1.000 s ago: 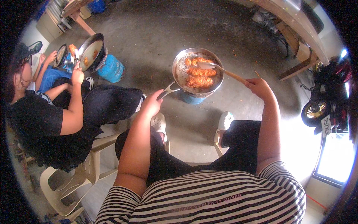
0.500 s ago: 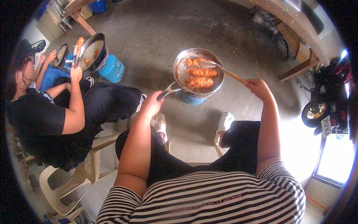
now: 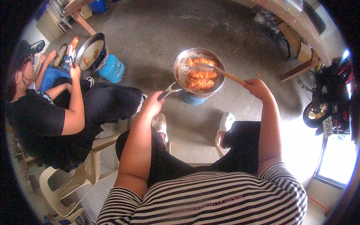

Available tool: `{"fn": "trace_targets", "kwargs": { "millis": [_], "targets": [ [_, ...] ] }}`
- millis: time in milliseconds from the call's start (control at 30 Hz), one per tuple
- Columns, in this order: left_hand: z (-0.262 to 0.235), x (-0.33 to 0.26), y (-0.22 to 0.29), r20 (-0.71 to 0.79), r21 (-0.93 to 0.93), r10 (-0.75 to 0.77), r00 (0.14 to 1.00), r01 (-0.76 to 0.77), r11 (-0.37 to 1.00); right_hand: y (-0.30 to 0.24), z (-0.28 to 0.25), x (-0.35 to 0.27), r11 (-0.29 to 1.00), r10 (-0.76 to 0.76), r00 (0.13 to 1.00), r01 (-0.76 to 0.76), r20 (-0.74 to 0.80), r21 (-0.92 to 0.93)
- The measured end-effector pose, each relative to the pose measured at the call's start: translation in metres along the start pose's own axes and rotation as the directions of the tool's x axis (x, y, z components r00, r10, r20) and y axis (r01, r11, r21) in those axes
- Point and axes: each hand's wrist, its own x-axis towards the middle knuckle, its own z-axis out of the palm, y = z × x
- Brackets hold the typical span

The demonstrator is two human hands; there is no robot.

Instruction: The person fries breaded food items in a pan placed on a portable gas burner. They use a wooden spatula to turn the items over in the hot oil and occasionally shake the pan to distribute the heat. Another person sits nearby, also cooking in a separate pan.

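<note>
Your frying pan, upper centre of the frame, could tip above the blue can if your left hand, fingers wrapped round the handle, twists; oil might splash your shoes; your right hand, fingers curled snugly around the spatula, could tear the fritters; your pan holds three in oil; the upper-left pan holds smaller pieces.

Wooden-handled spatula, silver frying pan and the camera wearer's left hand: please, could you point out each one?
Wooden-handled spatula (image 3: 228,75): head view, on the handle.
Silver frying pan (image 3: 197,51): head view, on the far inner wall.
Left hand (image 3: 153,104): head view, middle of the hand.
</note>
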Motion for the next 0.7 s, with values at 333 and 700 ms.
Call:
{"fn": "trace_targets", "kwargs": {
  "millis": [333,700],
  "targets": [
    [0.007,0.004,-0.011,-0.019,0.020,0.042,0.999,-0.041,0.999,0.013,-0.014,-0.007,0.969,0.032,0.999,-0.029,-0.007,0.245],
    [-0.001,0.001,0.001,0.035,0.010,-0.020,0.999,0.019,1.000,0.016,-0.006,-0.002,0.988,0.028,0.999,-0.021,-0.040,0.151]
  ]
}}
